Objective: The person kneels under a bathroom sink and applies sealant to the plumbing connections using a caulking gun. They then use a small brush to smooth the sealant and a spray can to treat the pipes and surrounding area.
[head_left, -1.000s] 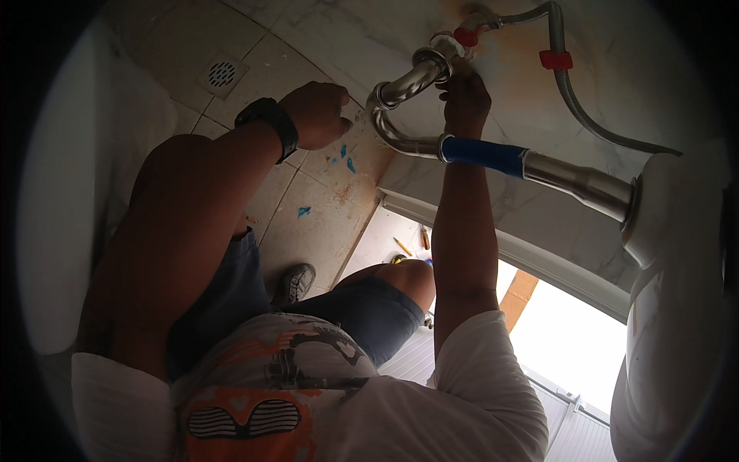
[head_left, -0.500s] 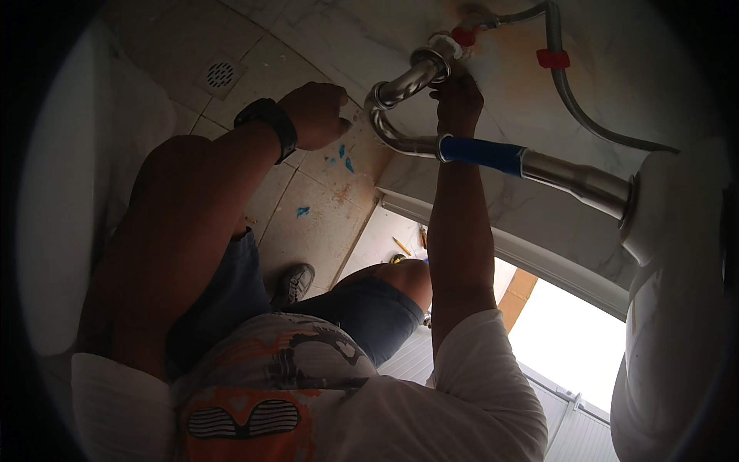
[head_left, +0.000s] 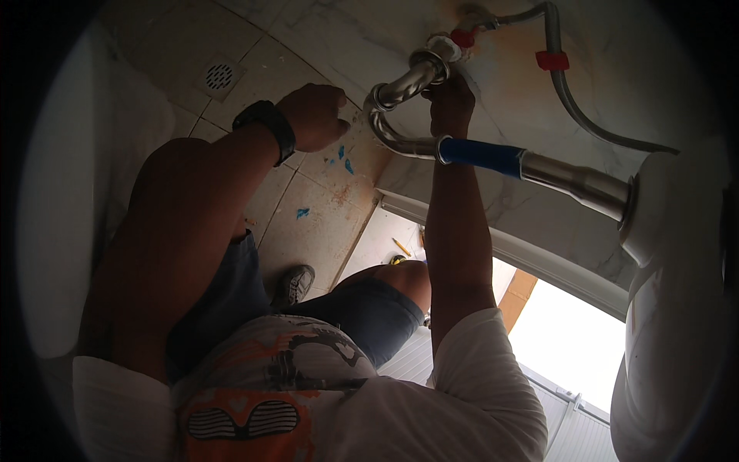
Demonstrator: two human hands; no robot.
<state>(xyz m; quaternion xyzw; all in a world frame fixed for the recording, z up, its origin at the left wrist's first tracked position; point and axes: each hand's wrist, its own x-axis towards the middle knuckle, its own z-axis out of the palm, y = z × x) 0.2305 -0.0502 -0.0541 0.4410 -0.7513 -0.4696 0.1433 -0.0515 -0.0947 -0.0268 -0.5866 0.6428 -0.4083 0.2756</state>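
A chrome drain pipe [head_left: 408,86] with a U-shaped bend runs from the wall to a white ceramic basin or pedestal [head_left: 654,219]. Blue tape or sleeve [head_left: 485,155] covers part of its straight length. My right hand [head_left: 452,106] reaches up behind the pipe, fingers curled just below its wall-end collar [head_left: 431,65]; the fingertips are partly hidden, and whatever they grip does not show. To the left of the bend, apart from it, hovers my left hand [head_left: 312,115], wearing a dark watch [head_left: 268,127]. Its fingers are loosely bent, thumb apart, with nothing visible in them.
A grey braided hose [head_left: 556,85] with a red tag hangs from a red-marked wall valve [head_left: 463,37]. Blue scraps [head_left: 303,212] lie on the tiled floor near a round drain grate [head_left: 219,75]. A pencil [head_left: 401,246] lies beyond the door sill.
My right hand has shifted slightly left and down beneath the pipe collar. My left hand has hardly moved. The pipe stays in place.
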